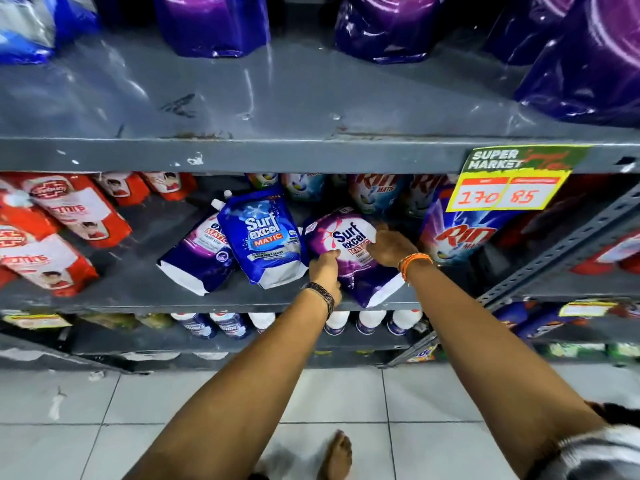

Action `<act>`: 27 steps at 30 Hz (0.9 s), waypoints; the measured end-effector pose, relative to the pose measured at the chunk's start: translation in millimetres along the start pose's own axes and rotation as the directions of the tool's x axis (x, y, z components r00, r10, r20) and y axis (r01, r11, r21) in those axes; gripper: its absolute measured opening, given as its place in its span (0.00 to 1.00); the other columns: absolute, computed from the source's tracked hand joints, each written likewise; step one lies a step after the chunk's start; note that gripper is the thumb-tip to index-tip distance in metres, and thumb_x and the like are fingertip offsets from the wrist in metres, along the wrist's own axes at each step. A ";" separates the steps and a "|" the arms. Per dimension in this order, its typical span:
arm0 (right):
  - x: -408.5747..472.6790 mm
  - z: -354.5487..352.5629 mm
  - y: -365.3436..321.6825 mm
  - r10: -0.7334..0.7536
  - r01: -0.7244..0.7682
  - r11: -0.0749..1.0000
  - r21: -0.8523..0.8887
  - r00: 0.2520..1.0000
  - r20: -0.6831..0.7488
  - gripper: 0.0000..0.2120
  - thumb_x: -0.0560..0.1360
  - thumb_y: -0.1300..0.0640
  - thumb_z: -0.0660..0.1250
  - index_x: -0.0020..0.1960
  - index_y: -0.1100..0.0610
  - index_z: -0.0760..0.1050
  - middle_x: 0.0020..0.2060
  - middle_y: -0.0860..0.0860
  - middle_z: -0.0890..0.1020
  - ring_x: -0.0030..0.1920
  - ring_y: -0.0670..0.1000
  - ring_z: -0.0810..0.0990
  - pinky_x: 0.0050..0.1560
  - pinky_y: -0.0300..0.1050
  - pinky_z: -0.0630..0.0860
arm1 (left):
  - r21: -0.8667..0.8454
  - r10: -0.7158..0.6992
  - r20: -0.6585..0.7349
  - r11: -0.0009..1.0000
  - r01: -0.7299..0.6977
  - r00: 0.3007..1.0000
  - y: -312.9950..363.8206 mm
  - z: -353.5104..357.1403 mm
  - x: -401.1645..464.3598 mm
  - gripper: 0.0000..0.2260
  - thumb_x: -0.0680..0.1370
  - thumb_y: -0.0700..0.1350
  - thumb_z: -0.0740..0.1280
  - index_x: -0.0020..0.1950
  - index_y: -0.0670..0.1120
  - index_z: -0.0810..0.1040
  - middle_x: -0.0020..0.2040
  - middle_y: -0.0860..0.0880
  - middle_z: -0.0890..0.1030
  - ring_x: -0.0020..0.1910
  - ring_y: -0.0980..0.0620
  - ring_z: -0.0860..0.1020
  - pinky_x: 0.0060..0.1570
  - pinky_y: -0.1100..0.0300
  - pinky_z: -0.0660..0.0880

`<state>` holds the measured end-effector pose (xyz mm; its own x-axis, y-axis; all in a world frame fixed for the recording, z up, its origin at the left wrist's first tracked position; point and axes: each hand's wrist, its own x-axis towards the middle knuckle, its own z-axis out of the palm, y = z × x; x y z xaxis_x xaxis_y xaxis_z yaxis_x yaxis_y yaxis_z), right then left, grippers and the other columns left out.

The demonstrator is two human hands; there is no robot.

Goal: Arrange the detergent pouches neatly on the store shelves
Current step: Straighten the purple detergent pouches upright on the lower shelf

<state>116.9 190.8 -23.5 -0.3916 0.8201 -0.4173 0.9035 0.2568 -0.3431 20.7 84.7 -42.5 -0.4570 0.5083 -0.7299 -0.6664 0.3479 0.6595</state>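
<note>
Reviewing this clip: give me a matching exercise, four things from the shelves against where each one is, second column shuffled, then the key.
Things:
1. purple Surf Excel pouch
2. blue Surf Excel pouch
3. red pouches
4. price tag

Places:
A. left end of the middle shelf
B. on the upper shelf's front edge, right
C. between left hand and right hand
D. just left of the held pouch

Pairs: 1-C, 2-D, 3-A, 4-B

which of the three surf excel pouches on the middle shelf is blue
The middle pouch is blue with a blue label; the left pouch and the held pouch, gripped by both hands, are purple.
</note>
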 end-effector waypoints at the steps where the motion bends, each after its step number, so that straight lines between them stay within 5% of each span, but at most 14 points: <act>1: -2.5 3.2 2.0 0.015 -0.015 1.000 0.017 1.000 0.008 0.27 0.81 0.48 0.60 0.71 0.66 0.67 0.68 0.66 0.75 0.66 0.66 0.76 0.65 0.53 0.74 | 0.014 -0.013 0.007 1.000 0.013 1.000 -1.9 -1.1 5.8 0.25 0.72 0.49 0.69 0.68 0.44 0.73 0.60 0.44 0.81 0.54 0.44 0.79 0.50 0.55 0.77; 4: -8.6 10.7 12.3 0.071 -0.071 0.993 0.095 0.997 0.008 0.25 0.82 0.48 0.59 0.65 0.69 0.73 0.65 0.66 0.77 0.63 0.66 0.77 0.55 0.48 0.71 | 0.099 -0.027 -0.006 0.995 0.027 1.000 -17.8 -4.8 45.9 0.35 0.61 0.52 0.69 0.69 0.46 0.73 0.63 0.42 0.80 0.60 0.39 0.79 0.64 0.41 0.75; 8: -15.4 16.7 28.3 0.089 -0.091 0.949 0.303 0.996 0.021 0.22 0.78 0.50 0.66 0.61 0.67 0.75 0.52 0.60 0.79 0.53 0.60 0.79 0.54 0.50 0.74 | 0.226 0.005 -0.002 0.974 -0.004 1.000 -15.9 -8.8 32.9 0.30 0.60 0.42 0.68 0.62 0.41 0.76 0.55 0.39 0.84 0.53 0.38 0.83 0.56 0.37 0.79; 11: -21.6 17.2 38.4 0.056 -0.060 0.889 0.454 0.998 0.022 0.09 0.76 0.54 0.71 0.48 0.60 0.79 0.45 0.56 0.82 0.45 0.55 0.78 0.51 0.50 0.76 | 0.275 0.041 0.038 0.960 -0.050 0.998 -11.8 -12.5 6.1 0.19 0.66 0.36 0.72 0.57 0.39 0.78 0.54 0.37 0.85 0.51 0.38 0.84 0.53 0.36 0.80; 15: -39.6 17.5 45.2 0.005 -0.007 0.847 0.531 1.000 0.006 0.04 0.77 0.61 0.70 0.44 0.60 0.77 0.37 0.55 0.83 0.34 0.51 0.77 0.35 0.43 0.75 | 0.311 0.098 0.110 0.942 -0.128 0.989 -14.6 -19.9 -11.9 0.22 0.68 0.30 0.72 0.60 0.40 0.75 0.57 0.37 0.84 0.52 0.39 0.84 0.53 0.39 0.81; 17: -48.2 19.5 49.8 -0.022 0.020 0.806 0.591 1.000 -0.005 0.03 0.77 0.63 0.70 0.45 0.61 0.77 0.40 0.56 0.85 0.36 0.51 0.79 0.35 0.41 0.77 | 0.327 0.176 0.128 0.921 -0.210 0.976 -14.6 -22.4 -19.8 0.28 0.68 0.29 0.73 0.64 0.43 0.71 0.60 0.41 0.82 0.57 0.41 0.82 0.58 0.40 0.79; 20: -56.2 18.5 53.3 -0.037 0.090 0.733 0.674 0.995 -0.093 0.10 0.75 0.65 0.71 0.56 0.66 0.77 0.50 0.58 0.85 0.47 0.56 0.84 0.49 0.52 0.83 | 0.366 0.322 0.169 0.857 -0.363 0.932 -7.4 -25.0 -30.6 0.36 0.69 0.28 0.73 0.72 0.46 0.64 0.61 0.43 0.80 0.60 0.44 0.79 0.63 0.43 0.77; 25: -56.1 9.0 41.0 -0.002 0.251 0.664 0.704 0.943 -0.334 0.12 0.75 0.65 0.71 0.55 0.65 0.71 0.46 0.51 0.82 0.46 0.48 0.82 0.41 0.32 0.78 | 0.420 0.505 0.291 0.695 -0.583 0.812 26.7 -17.8 -39.1 0.34 0.70 0.28 0.73 0.69 0.50 0.65 0.59 0.44 0.81 0.56 0.46 0.81 0.44 0.58 0.83; 27: -52.1 6.1 33.9 0.030 0.290 0.661 0.692 0.911 -0.410 0.14 0.75 0.66 0.71 0.56 0.65 0.69 0.46 0.52 0.82 0.46 0.47 0.81 0.45 0.30 0.78 | 0.459 0.565 0.310 0.616 -0.640 0.765 40.0 -11.3 -37.8 0.35 0.71 0.29 0.73 0.72 0.48 0.64 0.62 0.42 0.80 0.57 0.46 0.81 0.49 0.53 0.83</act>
<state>166.9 153.6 -18.5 -0.2582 0.9650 -0.0454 0.3633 0.0534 -0.9301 4.7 70.5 9.5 -0.5434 0.8293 -0.1304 0.1523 0.2501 0.9562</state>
